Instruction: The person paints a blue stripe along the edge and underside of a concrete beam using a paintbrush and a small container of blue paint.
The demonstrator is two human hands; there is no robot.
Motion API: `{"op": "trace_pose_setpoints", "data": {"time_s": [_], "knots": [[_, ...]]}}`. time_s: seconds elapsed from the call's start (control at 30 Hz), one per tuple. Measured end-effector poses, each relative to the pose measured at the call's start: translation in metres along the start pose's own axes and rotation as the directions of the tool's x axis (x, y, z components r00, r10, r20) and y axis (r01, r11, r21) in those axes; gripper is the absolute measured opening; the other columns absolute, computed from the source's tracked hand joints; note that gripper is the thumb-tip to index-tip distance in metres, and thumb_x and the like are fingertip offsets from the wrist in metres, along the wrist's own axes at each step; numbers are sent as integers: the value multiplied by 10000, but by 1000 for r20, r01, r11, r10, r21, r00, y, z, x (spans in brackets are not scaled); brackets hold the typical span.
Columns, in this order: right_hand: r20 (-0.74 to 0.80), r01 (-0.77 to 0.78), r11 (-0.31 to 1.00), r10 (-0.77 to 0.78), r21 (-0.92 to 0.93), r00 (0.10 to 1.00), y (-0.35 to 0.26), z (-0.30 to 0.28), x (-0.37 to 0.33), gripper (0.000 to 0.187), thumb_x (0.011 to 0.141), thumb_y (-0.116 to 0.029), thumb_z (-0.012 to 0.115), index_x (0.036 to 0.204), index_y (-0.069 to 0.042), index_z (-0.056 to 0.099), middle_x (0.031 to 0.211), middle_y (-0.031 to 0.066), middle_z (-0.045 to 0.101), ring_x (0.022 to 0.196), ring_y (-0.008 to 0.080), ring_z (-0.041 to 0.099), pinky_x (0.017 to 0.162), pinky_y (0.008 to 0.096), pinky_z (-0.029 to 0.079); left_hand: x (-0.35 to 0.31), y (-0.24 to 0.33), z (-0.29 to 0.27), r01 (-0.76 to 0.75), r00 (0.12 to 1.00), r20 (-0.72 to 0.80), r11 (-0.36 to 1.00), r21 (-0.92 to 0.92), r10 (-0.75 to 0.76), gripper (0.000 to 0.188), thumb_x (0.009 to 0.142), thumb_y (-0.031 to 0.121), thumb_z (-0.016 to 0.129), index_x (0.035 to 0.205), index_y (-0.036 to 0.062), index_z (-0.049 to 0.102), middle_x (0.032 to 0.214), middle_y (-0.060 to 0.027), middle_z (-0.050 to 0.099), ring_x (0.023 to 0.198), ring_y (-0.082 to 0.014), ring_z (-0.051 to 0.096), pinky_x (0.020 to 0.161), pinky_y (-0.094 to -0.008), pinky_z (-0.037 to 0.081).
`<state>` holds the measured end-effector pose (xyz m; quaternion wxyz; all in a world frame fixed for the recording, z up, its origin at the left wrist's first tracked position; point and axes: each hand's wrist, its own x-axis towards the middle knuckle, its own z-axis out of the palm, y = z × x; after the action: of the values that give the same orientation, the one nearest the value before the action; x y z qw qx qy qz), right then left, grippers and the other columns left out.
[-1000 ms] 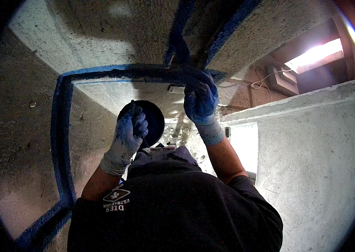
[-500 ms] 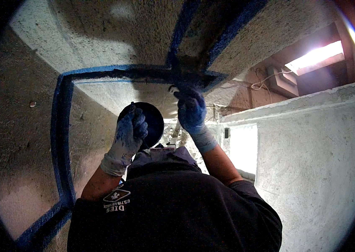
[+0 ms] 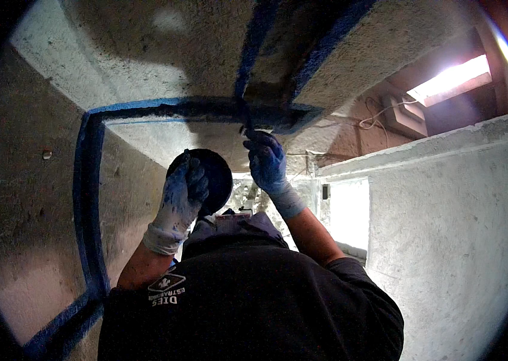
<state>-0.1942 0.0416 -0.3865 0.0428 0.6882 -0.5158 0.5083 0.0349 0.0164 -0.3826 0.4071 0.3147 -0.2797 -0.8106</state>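
Observation:
My left hand (image 3: pixel 183 189), in a pale glove smeared with blue, is closed on the rim of a dark round paint bucket (image 3: pixel 217 180). What the bucket holds is too dark to make out. To its right, my right hand (image 3: pixel 267 161) is raised in a glove stained heavily with blue. Its fingers pinch a slim, dark blue paintbrush (image 3: pixel 245 114), whose tip meets the dark blue painted band (image 3: pixel 206 110) overhead. Lighter blue edges border this band. It runs leftward and down the rough wall, and two blue stripes (image 3: pixel 326 51) branch up from it.
A rough grey wall (image 3: pixel 31 168) rises on the left, with a small pale fitting (image 3: pixel 46 154) on it. At right stand a whitish plastered wall (image 3: pixel 446 222) and a bright opening (image 3: pixel 349 213). Above it are a box with a loose cable (image 3: pixel 404 117) and a lit skylight (image 3: pixel 455 80).
My right hand has dropped slightly and shifted a little left, and the paintbrush now shows upright above its fingers. My left hand and the bucket have barely moved.

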Motion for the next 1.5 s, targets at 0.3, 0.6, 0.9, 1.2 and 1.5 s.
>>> {"op": "trace_pose_setpoints", "data": {"time_s": [0.3,0.6,0.9,1.2,1.5], "knots": [[-69,100,986,-110,-136,992,-11,-15,28,254,729,-20,566,965,-95,620,1069,104,600,914,315,563,766,394,469,4,4,4,8,1000,11,933,361,-13,451,846,254,578,1224,48,446,989,-95,608,880,-165,583,767,-292,465],[123,60,998,-58,-10,991,1,2,-4,193,741,22,555,923,-42,564,1064,145,586,991,333,554,807,399,477,8,3,28,-19,970,-232,974,228,74,199,904,310,515,1047,193,591,742,52,603,588,-73,526,522,-204,454],[543,59,992,13,-115,840,-14,4,5,316,820,-165,567,1135,-160,591,1213,58,532,1058,253,535,840,345,482,10,-4,0,-59,996,-47,955,291,76,314,911,276,496,1204,163,503,930,27,614,769,-72,581,624,-209,488],[474,-5,933,187,-359,860,-6,-26,13,249,788,-130,571,1027,-149,638,1190,6,561,1072,221,512,864,309,463,3,2,-3,-93,994,-25,945,313,106,371,885,216,540,1220,69,473,931,-2,586,819,-83,555,726,-229,482],[415,-151,984,176,-92,893,-31,18,34,215,771,-112,580,977,-106,642,1131,64,584,1028,253,536,805,339,495,7,16,-6,208,956,-155,948,-242,-249,187,923,294,476,954,140,577,658,27,552,528,-89,522,480,-237,468]]}}
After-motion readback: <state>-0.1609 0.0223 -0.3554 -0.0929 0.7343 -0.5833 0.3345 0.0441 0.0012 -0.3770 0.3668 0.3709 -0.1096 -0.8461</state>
